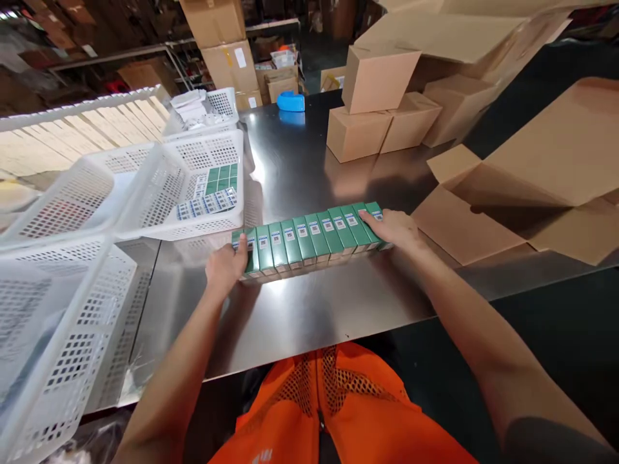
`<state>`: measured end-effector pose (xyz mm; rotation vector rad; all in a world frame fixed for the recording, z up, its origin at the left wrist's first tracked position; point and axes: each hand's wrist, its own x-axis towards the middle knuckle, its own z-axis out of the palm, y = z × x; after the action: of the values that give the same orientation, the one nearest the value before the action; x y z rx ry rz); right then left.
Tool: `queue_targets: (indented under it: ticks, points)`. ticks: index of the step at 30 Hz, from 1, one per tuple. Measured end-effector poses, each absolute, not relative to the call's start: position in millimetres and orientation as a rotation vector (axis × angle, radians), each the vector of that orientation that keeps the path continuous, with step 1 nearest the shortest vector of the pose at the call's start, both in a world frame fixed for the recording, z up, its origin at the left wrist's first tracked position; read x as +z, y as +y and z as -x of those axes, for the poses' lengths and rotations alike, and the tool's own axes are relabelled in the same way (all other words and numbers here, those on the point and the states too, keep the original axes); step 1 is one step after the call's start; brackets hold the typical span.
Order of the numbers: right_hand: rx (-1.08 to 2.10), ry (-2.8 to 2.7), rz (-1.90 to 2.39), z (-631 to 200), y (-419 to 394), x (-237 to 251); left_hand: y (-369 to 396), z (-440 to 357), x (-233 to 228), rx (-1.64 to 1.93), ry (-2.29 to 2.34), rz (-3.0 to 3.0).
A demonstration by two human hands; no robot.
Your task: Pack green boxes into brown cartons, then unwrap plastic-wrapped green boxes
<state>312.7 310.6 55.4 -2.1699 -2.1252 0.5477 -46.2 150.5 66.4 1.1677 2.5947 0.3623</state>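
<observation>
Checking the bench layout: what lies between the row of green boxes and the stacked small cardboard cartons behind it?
Head view: only bare steel table lies between the row of green boxes and the small cardboard cartons.

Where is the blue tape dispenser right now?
In the head view, the blue tape dispenser sits at the far edge of the steel table, left of the stacked cardboard boxes.

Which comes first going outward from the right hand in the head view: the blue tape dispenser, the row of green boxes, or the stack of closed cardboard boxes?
From the right hand:
1. Row of green boxes: touching it, at the row's right end.
2. Stack of closed cardboard boxes: farther back on the steel table, just left of the hand's line.
3. Blue tape dispenser: far table edge, back left.
</observation>
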Motion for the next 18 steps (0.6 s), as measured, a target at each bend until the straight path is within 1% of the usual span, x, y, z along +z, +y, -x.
queue_targets:
  ticks: [3,7,10,13,15,16,18]
  points:
    - [0.432,-1.98,2.173,-321,276,50,150,26,68,0.307,2.651,-1.268]
    - [0.206,-1.609,1.95,-349,211,23,112,14,51,0.369,2.681,-1.435]
    - [0.238,-1.446,1.804,-364,175,-2,87,17,33,0.402,2.636,-1.533]
    - [0.372,-1.467,1.71,-377,164,-15,77,30,17,0.413,2.621,-1.591]
    - [0.472,-1.571,1.614,-388,167,-13,77,39,9,0.468,2.629,-1.598]
    - [0.475,-1.631,1.551,-393,169,-8,77,44,5,0.505,2.629,-1.589]
    - [0.33,-1.759,1.412,-403,175,11,78,52,0,0.571,2.606,-1.577]
